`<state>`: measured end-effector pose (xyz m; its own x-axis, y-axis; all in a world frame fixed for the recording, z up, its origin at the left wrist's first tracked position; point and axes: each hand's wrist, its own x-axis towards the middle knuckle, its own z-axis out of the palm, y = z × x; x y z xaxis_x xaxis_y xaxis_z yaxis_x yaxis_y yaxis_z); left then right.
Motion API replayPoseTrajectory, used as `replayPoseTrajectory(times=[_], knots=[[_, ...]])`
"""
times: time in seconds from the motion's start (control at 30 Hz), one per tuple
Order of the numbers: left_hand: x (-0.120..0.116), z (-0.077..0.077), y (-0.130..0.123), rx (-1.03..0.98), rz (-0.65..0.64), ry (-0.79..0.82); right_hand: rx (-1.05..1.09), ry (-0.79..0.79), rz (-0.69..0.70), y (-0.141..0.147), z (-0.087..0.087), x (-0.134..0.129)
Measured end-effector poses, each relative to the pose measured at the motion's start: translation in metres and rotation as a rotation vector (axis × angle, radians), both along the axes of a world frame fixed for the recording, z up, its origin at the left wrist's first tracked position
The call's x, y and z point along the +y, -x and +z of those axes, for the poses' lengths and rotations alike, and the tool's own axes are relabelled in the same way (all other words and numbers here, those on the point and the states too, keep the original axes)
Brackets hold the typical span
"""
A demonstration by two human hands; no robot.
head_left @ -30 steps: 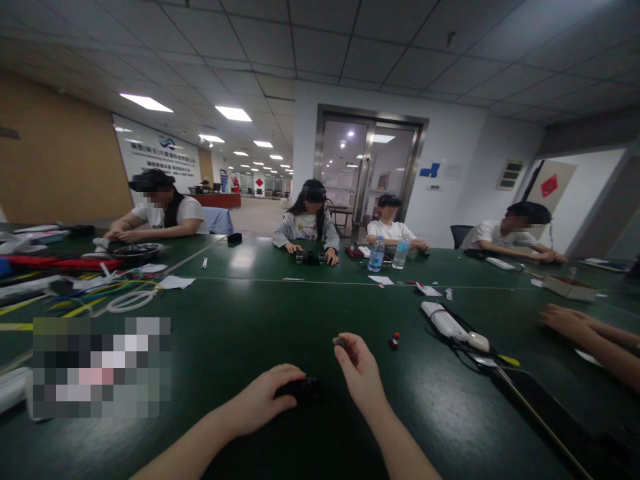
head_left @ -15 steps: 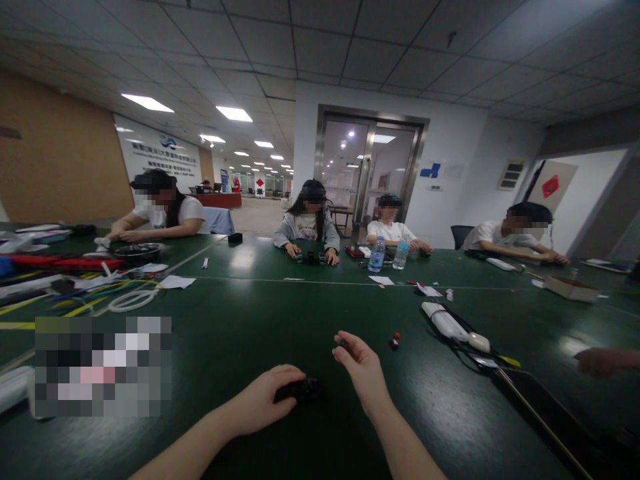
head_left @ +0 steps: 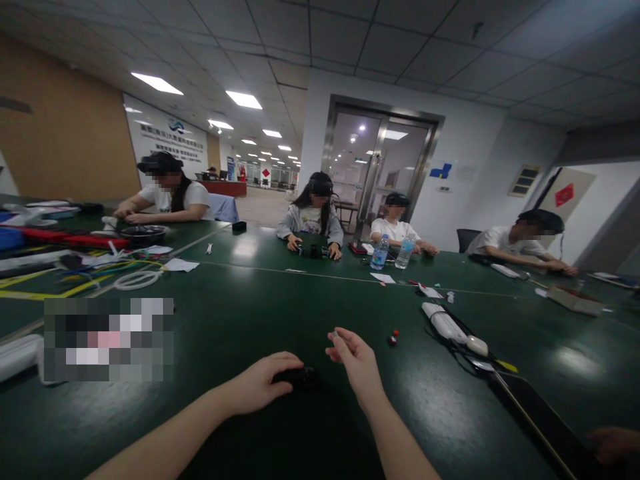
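Note:
My left hand lies low over the table with its fingers and thumb around one end of a small black object. The black object blends into the dark tabletop, so its kind does not show. My right hand is raised just to the right of it. Between its thumb and index finger is a tiny silvery piece, too small to name. A small red and dark item rests on the table to the right of my right hand.
A white power strip with black cable and a dark flat panel lie at right, near another person's hand. Water bottles stand farther back. Cables and a white coil lie left. Several people sit around the green table.
The view has tilted slightly. My right hand has turned a little, and the piece in its fingertips now looks silvery. My left hand stays at the black object. The other person's hand moved nearer.

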<state>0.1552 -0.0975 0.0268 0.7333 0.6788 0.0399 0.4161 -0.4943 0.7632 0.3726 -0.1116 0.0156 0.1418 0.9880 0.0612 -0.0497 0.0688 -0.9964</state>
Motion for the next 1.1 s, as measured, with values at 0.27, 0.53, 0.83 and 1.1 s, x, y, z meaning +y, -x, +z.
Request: replayPoseTrajectory(times=[0.27,0.53,0.83,1.1], knots=[[-0.004,0.006,-0.001,0.0,-0.005,-0.032,-0.114,0.008,-0.003,-0.001,-0.001,0.0],[-0.001,0.0,-0.001,-0.044,-0.028,-0.064,-0.14,0.006,-0.047,0.0,-0.004,0.002],[0.0,-0.002,0.0,-0.045,-0.027,-0.056,-0.104,0.017,-0.022,-0.001,-0.004,0.001],[-0.002,0.0,0.0,-0.029,-0.004,-0.044,-0.271,-0.04,0.142,0.003,-0.001,-0.004]])
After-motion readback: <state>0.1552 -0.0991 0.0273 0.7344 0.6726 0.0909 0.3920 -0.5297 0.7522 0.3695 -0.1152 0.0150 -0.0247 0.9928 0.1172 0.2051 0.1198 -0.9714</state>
